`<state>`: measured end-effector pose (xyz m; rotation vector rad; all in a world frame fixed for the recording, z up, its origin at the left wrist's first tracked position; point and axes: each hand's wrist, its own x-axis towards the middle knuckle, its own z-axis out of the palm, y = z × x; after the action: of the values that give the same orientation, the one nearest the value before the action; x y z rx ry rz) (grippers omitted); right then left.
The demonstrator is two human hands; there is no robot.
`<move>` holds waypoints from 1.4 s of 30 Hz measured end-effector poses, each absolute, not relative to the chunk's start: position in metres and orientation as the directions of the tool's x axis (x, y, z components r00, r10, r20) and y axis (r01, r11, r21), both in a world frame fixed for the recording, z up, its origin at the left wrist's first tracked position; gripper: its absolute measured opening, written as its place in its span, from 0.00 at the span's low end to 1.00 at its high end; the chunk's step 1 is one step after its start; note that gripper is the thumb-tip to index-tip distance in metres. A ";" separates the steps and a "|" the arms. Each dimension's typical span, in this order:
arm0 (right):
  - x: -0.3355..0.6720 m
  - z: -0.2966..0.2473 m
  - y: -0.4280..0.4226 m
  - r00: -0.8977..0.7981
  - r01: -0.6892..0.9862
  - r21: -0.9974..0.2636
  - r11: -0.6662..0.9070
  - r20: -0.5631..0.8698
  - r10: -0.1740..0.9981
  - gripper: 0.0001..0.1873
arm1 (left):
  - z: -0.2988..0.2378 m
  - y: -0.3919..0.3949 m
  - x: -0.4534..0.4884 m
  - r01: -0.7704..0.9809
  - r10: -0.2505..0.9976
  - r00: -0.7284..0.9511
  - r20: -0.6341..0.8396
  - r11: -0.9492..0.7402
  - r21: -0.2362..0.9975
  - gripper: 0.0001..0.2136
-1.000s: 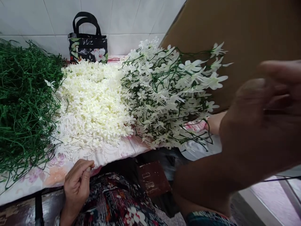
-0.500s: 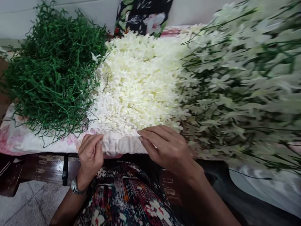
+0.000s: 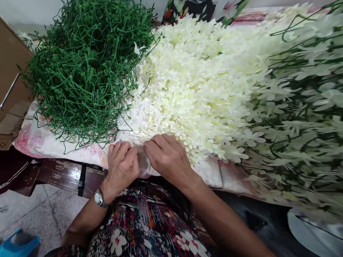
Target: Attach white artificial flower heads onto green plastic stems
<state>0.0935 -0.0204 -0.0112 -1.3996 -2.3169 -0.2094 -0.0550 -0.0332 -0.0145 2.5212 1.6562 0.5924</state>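
Observation:
Side by side at the table's front edge, my left hand [image 3: 123, 164] and my right hand [image 3: 169, 157] are both closed, with fingers curled and a small gap between them. In that gap shows a pale, translucent film-like material [image 3: 144, 161]; what the fingertips pinch is hidden. Just beyond the knuckles lie thin white flower stamens [image 3: 140, 116]. A heap of cream-white artificial flower petals [image 3: 198, 82] spreads behind and to the right. Farther left rises a tangled pile of green plastic stems [image 3: 85, 71].
Assembled white artificial flowers on green stems [image 3: 302, 114] fill the right side. A cardboard box [image 3: 13, 64] stands at the left edge. Pink-flowered cloth [image 3: 72, 147] covers the table. A blue object [image 3: 20, 244] is on the floor, lower left.
My hands have come closer together, the right one moving left and the left one shifting right, with fingers now curled. The view has turned left, bringing the box and blue object in.

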 end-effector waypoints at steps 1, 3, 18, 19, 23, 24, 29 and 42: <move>0.094 -0.012 -0.022 -0.397 0.868 -0.112 0.484 0.429 0.812 0.09 | -0.015 -0.034 -0.056 0.863 0.895 0.346 0.281 -0.421 0.279 0.07; 0.097 -0.012 -0.026 -0.375 0.859 -0.172 0.483 0.430 0.821 0.08 | -0.018 -0.036 -0.059 0.838 0.887 0.339 0.313 -0.436 0.328 0.06; 0.112 -0.003 -0.062 -0.190 0.593 -0.619 0.515 0.513 0.837 0.09 | -0.005 -0.046 -0.035 0.542 0.830 0.389 0.399 -0.557 0.630 0.06; 0.111 -0.005 -0.064 -0.140 0.541 -0.688 0.484 0.494 0.858 0.10 | -0.005 -0.048 -0.034 0.489 0.847 0.374 0.379 -0.527 0.695 0.05; 0.105 -0.014 -0.069 0.017 0.393 -0.812 0.431 0.475 0.880 0.11 | -0.005 -0.053 -0.026 0.342 0.893 0.340 0.293 -0.408 0.846 0.05; 0.105 -0.016 -0.069 0.045 0.376 -0.816 0.439 0.489 0.871 0.11 | -0.004 -0.053 -0.024 0.332 0.898 0.332 0.288 -0.397 0.856 0.05; 0.110 -0.019 -0.071 0.160 0.295 -0.843 0.449 0.507 0.847 0.10 | 0.002 -0.047 -0.021 0.445 0.871 0.356 0.338 -0.476 0.758 0.04; 0.141 -0.020 -0.074 0.198 0.351 -0.907 0.232 0.314 0.929 0.05 | -0.002 0.001 0.002 0.767 0.734 0.625 0.266 -0.642 -0.028 0.06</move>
<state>0.1413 -0.0742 -0.0199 -1.3291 -1.3645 0.6418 0.0024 0.0006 -0.0023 2.9551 1.3734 0.3799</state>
